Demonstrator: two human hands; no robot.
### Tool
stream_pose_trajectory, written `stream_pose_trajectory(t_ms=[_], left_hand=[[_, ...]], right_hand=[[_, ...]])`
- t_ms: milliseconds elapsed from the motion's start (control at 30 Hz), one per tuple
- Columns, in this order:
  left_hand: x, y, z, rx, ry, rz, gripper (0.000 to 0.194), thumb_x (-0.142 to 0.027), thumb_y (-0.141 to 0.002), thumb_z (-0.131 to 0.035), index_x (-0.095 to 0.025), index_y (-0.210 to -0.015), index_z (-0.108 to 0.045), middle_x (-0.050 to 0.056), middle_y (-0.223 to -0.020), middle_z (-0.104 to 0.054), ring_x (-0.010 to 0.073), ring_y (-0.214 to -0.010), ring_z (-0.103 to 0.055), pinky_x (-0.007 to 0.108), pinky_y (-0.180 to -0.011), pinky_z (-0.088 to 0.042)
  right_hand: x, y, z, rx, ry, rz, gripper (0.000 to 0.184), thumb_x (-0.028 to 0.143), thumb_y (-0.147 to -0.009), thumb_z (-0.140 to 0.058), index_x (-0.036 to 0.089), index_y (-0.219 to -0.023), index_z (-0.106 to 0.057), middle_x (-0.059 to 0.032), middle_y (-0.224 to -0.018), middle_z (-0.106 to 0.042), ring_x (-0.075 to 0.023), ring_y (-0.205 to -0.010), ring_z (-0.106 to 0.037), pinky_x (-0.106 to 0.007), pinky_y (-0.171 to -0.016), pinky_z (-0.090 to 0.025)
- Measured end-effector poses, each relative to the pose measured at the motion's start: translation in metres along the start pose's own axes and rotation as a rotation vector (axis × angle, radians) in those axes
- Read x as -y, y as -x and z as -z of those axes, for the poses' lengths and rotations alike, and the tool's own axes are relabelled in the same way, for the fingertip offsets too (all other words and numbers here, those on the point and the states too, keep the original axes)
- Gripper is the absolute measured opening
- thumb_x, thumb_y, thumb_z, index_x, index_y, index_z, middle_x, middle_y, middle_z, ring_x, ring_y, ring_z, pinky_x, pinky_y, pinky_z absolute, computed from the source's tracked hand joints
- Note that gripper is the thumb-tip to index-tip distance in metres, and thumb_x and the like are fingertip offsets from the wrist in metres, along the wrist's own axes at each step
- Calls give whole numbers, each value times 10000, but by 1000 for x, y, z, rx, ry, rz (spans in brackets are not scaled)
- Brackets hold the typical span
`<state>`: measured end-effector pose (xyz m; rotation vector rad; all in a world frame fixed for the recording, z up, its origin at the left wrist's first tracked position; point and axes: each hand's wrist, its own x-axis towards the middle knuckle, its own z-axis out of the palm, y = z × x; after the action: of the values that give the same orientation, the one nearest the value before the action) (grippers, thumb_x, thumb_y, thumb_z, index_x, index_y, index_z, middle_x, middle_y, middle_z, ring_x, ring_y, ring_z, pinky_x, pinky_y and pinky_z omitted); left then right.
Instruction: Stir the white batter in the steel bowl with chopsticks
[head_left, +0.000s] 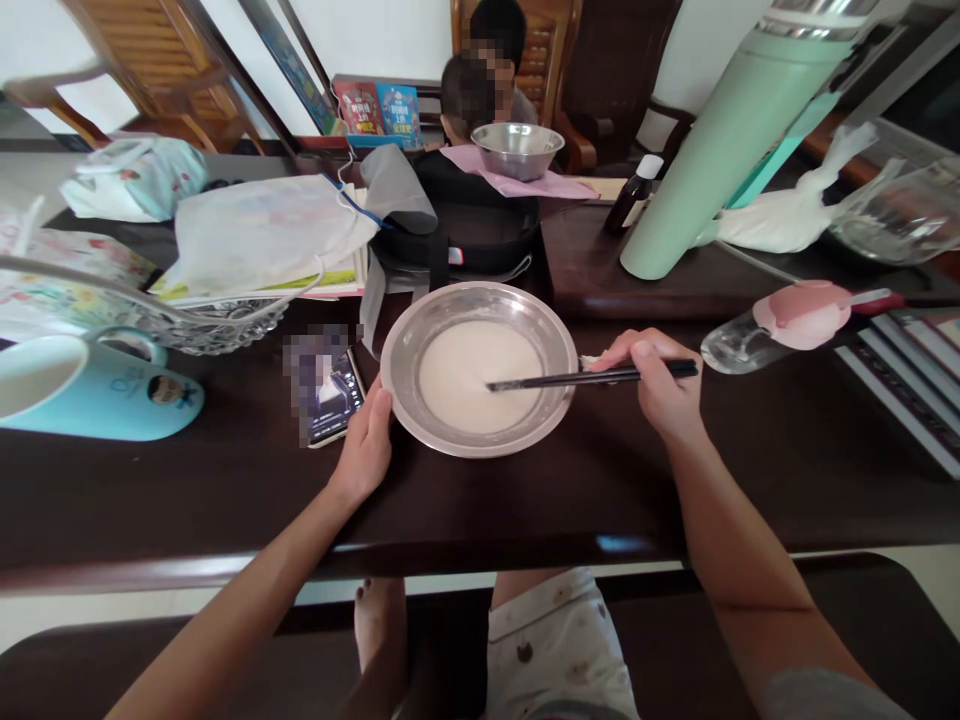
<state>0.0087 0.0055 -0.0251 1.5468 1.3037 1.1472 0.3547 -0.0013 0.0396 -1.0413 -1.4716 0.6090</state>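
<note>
A wide steel bowl (480, 443) stands on the dark table in front of me, with a pale, creamy liquid (457, 365) in its bottom. My left hand (365, 440) grips the bowl's left rim, its fingers mostly hidden beneath the edge. Black chopsticks (585, 378) are held in my right hand (660, 380), to the right of the bowl. Their tips dip into the liquid near its middle. Just left of my left hand lies a phone (334, 395) with its screen lit.
Left of the phone is a light-blue mug (112, 390) beside a glass basket (225, 325). A tall green thermos (735, 150) and a pink-lidded clear cup (802, 315) stand at the right. A smaller steel bowl (517, 150) sits behind, near two people.
</note>
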Motion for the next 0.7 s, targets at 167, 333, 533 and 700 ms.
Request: stream_pose_trajectory(t_ms=[167, 333, 533, 700], left_hand=[[0, 0, 1, -4, -21, 0, 759, -684, -1055, -341, -156, -1576, -506, 152, -1600, -548, 328, -1564, -397, 498, -1331, -219], [-1, 0, 1, 1, -29, 0, 766, -687, -1054, -335, -155, -1579, -504, 154, -1585, -564, 330, -1560, -404, 503, -1329, -229], [-4, 0, 1, -7, -44, 10, 774, -699, -1048, -341, -155, -1572, -512, 152, -1602, -547, 329, -1561, -402, 481, -1329, -232], [-4, 0, 0, -4, -33, 4, 791, -709, -1045, -327, -149, -1572, -511, 161, -1566, -581, 340, -1550, -414, 504, -1324, -244]], right_hand=[[2, 0, -2, 237, 62, 6, 315, 473, -1008, -624, 261, -902, -831, -44, -882, -826, -222, -859, -758, -381, -809, -602], [1, -1, 1, 57, 43, 4, 347, 468, -1019, -610, 256, -847, -823, -45, -811, -801, -215, -767, -739, -377, -722, -582], [3, 0, -3, 234, 49, -4, 326, 484, -1008, -623, 266, -885, -833, -46, -865, -828, -223, -834, -752, -388, -789, -595], [2, -1, -1, 57, 63, 1, 349, 465, -1021, -607, 259, -854, -833, -45, -816, -806, -207, -753, -729, -362, -701, -573]])
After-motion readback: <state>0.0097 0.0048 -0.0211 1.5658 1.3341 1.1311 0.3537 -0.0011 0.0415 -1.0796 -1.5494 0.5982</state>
